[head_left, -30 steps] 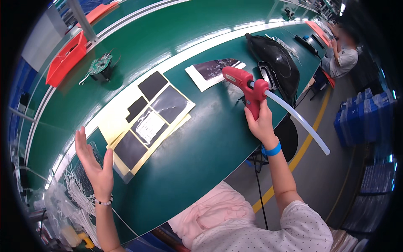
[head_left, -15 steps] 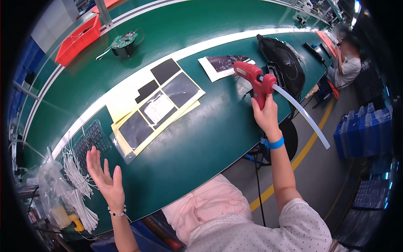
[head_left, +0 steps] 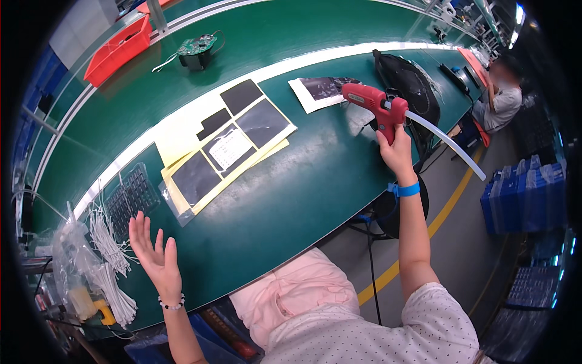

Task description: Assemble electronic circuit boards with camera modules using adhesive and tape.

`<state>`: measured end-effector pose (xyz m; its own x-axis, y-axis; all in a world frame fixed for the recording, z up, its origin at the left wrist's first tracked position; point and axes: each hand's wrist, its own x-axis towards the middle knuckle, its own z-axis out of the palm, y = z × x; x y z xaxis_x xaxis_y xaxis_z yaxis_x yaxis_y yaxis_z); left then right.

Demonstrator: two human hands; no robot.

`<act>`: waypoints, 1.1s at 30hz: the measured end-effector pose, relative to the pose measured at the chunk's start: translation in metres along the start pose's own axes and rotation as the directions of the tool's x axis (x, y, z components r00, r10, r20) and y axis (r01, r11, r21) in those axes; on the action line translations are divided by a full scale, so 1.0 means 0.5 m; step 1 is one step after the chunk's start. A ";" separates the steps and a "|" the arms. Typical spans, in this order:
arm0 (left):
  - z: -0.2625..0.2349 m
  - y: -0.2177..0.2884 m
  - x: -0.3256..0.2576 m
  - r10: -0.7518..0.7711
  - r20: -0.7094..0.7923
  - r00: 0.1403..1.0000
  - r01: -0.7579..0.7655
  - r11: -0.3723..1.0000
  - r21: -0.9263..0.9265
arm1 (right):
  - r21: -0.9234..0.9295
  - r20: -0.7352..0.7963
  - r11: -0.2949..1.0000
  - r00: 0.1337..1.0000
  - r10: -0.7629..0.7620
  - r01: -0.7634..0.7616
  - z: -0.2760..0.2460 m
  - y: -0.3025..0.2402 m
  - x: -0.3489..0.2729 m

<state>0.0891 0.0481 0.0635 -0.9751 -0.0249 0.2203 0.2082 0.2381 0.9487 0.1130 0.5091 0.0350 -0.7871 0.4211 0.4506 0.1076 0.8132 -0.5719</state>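
My right hand (head_left: 397,151) is wrapped round the grip of a red hot glue gun (head_left: 365,96), held up over the right part of the green table. A long whitish glue stick (head_left: 451,144) sticks out of its back end and curves down to the right. The gun's nozzle points left. My left hand (head_left: 159,261) is raised with fingers spread, holding nothing, near a bundle of white cables (head_left: 110,246) and a tray of small dark parts (head_left: 134,193). Between the hands lie yellow-backed sheets with black rectangles (head_left: 264,123).
A white sheet with dark film (head_left: 303,100) lies behind the gun, beside a black bag-like item (head_left: 412,82). A red bin (head_left: 118,53) and a circuit board (head_left: 197,45) stand far left. Blue wrapped boxes (head_left: 527,197) are on the right floor. Another person (head_left: 503,100) sits far right.
My right hand has moved a little right and farther away with the glue gun, whose barrel is now more level. My left hand has hardly moved. The view has shifted slightly.
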 end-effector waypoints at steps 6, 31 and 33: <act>0.021 -0.002 -0.010 -0.026 0.023 0.999 0.026 1.000 -0.011 | -0.014 0.007 0.999 0.999 0.042 -0.042 -0.013 -0.003 -0.009; -0.307 -0.063 -0.402 0.167 -0.709 0.685 0.200 0.893 0.403 | -0.265 0.261 0.917 0.938 -0.229 0.298 -0.073 -0.330 -0.193; -0.395 -0.120 -0.497 0.239 -0.792 0.562 0.405 0.755 0.515 | -0.091 0.251 0.936 0.918 -0.308 0.339 -0.051 -0.379 -0.205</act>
<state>0.3337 -0.1516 -0.0031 -0.4380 -0.7262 0.5299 -0.2770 0.6697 0.6890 0.1885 0.3222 0.1146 -0.9079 0.0354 0.4178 -0.1109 0.9406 -0.3208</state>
